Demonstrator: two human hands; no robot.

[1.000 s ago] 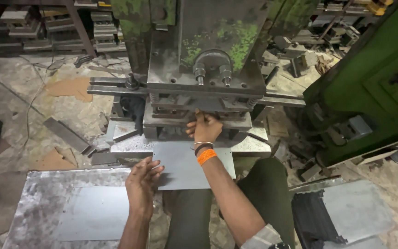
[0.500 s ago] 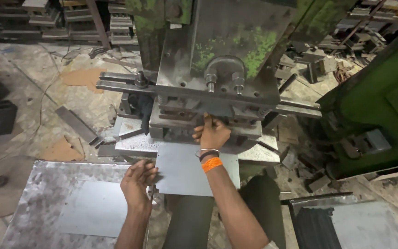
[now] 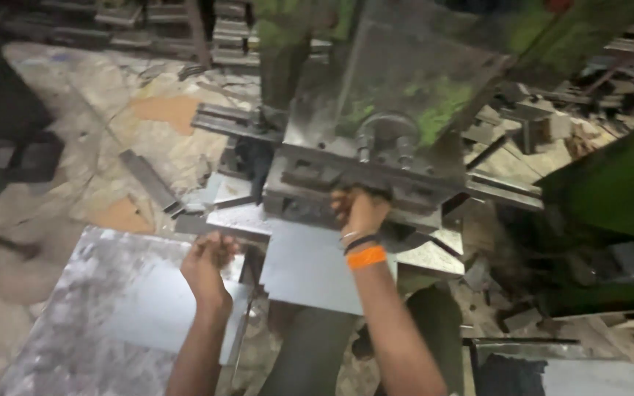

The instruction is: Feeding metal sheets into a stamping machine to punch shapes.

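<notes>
Dim metal shop, concrete floor (image 3: 75, 110) littered with offcuts and scrap; racks of stacked parts along the back at 11 o'clock. Centre frame is a grimy press (image 3: 398, 95) with green paint patches. Its die block (image 3: 346, 192) sits just above a flat grey steel sheet (image 3: 310, 268).

Right hand (image 3: 359, 210), orange band at the wrist, is at the sheet's far edge, right up against the die. Grip looks closed over the sheet edge, but fingertips are hidden, so can't tell for certain.

Left hand (image 3: 209, 262) is at 9 o'clock of the sheet, fingers curled; whether it pinches the sheet's left edge or just rests there I cannot tell. Below it, a mottled galvanised sheet (image 3: 75, 323) covers the low worktop.

Risks: right fingers are in the pinch zone; any ram stroke catches them. Bare hands on raw sheet edges means cuts if the sheet slips. Frame is motion-blurred and the light is poor.
</notes>
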